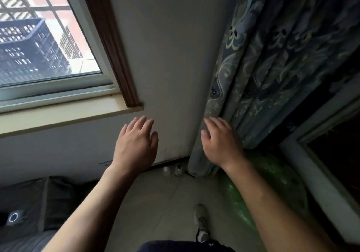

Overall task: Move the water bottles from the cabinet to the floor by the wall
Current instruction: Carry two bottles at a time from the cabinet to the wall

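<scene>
The first water bottle [166,170] and the second water bottle [178,169] stand upright on the floor [155,203], side by side and just apart, at the foot of the wall [171,57] at my twelve o'clock. From above they are small, pale, round tops over clear bodies; finer detail is too small to read.

Neither of my hands holds anything. My left hand [136,146] hovers above the bottles toward eleven o'clock, palm down, fingers relaxed and close together. My right hand [222,144] hovers toward one o'clock, fingers loosely spread. Its fingertips lie over the nearest fold of the curtain [272,57], and I cannot tell whether they touch it.

The floor is pale, smooth tile and the wall is matt, plain plaster. The curtain hangs at two o'clock in heavy folds of blue woven cloth with a cream floral pattern. Its rolled lower end reaches the floor just right of the bottles. Below it, at four o'clock, bulges a glossy, translucent green ball [272,183].

At ten o'clock a window [48,37] has brown wooden trim [109,43] and a smooth cream sill [68,115]. Beyond the glass stands a dark plastic lattice crate [25,47]. At six o'clock my grey-white shoe [201,222] rests on the tile. At eight o'clock lies dark fabric, with a small device [14,217] showing a glowing ring.
</scene>
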A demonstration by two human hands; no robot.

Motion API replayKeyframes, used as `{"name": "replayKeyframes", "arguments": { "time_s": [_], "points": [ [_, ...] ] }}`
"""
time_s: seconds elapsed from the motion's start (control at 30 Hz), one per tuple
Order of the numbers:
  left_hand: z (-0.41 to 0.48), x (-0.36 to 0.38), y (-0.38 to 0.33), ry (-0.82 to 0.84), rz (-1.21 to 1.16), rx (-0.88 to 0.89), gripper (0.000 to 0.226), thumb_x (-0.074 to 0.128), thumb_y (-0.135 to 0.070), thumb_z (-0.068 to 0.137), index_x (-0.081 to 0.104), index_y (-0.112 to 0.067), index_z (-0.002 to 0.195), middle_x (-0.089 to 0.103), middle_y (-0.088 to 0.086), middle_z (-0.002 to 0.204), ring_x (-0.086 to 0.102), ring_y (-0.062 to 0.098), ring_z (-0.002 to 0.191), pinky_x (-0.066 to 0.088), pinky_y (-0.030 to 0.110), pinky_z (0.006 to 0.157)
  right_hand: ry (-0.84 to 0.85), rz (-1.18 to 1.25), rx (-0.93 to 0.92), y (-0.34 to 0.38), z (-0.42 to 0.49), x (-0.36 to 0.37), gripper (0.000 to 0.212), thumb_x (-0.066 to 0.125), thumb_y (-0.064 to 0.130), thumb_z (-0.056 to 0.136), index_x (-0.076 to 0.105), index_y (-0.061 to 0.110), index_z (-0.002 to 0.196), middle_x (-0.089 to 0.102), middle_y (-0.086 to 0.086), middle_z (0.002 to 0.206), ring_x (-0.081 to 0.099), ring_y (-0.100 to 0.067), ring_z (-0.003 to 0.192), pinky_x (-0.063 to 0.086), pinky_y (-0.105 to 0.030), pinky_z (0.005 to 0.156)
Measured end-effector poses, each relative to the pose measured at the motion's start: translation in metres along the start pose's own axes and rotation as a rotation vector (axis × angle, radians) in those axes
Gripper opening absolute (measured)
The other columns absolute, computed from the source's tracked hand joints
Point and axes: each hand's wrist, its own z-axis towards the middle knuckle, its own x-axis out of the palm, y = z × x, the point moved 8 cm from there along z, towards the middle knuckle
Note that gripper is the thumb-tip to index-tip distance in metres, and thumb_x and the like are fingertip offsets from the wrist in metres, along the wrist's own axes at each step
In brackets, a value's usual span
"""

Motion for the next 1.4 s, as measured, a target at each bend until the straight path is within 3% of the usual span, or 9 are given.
{"name": "replayKeyframes", "arguments": {
  "time_s": [0.37, 0.57, 0.83, 1.07, 1.2, 1.4],
  "points": [
    [-0.04, -0.001, -0.069, 0.024, -0.082, 0.21, 0.048, 0.04, -0.035, 0.094, 0.057, -0.01, 0.131, 0.058, 0.011, 0.135, 0.049, 0.032, 0.127, 0.039, 0.042, 0.104, -0.083, -0.089, 0.195, -0.056, -0.109, -0.044, 0.052, 0.034, 0.036, 0.1, 0.042, 0.011, 0.146, 0.043, -0.008, 0.151, 0.034, -0.027, 0.141, 0.024, -0.039, 0.118],
    [-0.071, 0.004, -0.15, 0.065, -0.099, 0.32, 0.044, 0.043, -0.031, 0.1, 0.049, -0.015, 0.14, 0.048, 0.008, 0.147, 0.041, 0.029, 0.137, 0.031, 0.041, 0.112, -0.127, -0.108, 0.311, -0.111, -0.184, -0.077, 0.051, 0.034, 0.036, 0.102, 0.038, 0.012, 0.147, 0.04, -0.006, 0.153, 0.03, -0.026, 0.143, 0.024, -0.041, 0.119],
    [-0.154, 0.024, -0.273, 0.12, -0.111, 0.491, 0.051, 0.032, -0.038, 0.095, 0.053, -0.013, 0.135, 0.052, 0.008, 0.142, 0.046, 0.03, 0.132, 0.038, 0.044, 0.108, -0.168, -0.112, 0.45, -0.195, -0.313, -0.113, 0.054, 0.03, 0.039, 0.101, 0.038, 0.014, 0.148, 0.04, -0.005, 0.153, 0.032, -0.024, 0.142, 0.026, -0.041, 0.118],
    [-0.243, 0.043, -0.374, 0.129, -0.136, 0.593, 0.042, 0.037, -0.031, 0.094, 0.059, -0.011, 0.123, 0.057, 0.008, 0.135, 0.048, 0.029, 0.129, 0.039, 0.042, 0.107, -0.234, -0.147, 0.514, -0.258, -0.436, -0.141, 0.055, 0.032, 0.038, 0.096, 0.049, 0.01, 0.141, 0.051, -0.007, 0.144, 0.043, -0.025, 0.135, 0.032, -0.04, 0.114],
    [-0.293, 0.061, -0.429, 0.19, -0.135, 0.666, 0.044, 0.031, -0.035, 0.094, 0.056, -0.012, 0.123, 0.058, 0.007, 0.13, 0.05, 0.03, 0.127, 0.04, 0.047, 0.105, -0.293, -0.134, 0.583, -0.293, -0.507, -0.156, 0.051, 0.037, 0.034, 0.095, 0.056, 0.004, 0.131, 0.059, -0.011, 0.134, 0.051, -0.03, 0.125, 0.04, -0.043, 0.108],
    [-0.362, 0.068, -0.513, 0.24, -0.132, 0.791, 0.055, 0.028, -0.039, 0.094, 0.051, -0.016, 0.138, 0.05, 0.004, 0.145, 0.04, 0.025, 0.138, 0.031, 0.043, 0.115, -0.358, -0.132, 0.72, -0.335, -0.606, -0.175, 0.045, 0.039, 0.03, 0.093, 0.061, 0.005, 0.124, 0.064, -0.012, 0.123, 0.056, -0.033, 0.114, 0.047, -0.046, 0.096]
  ]
}}
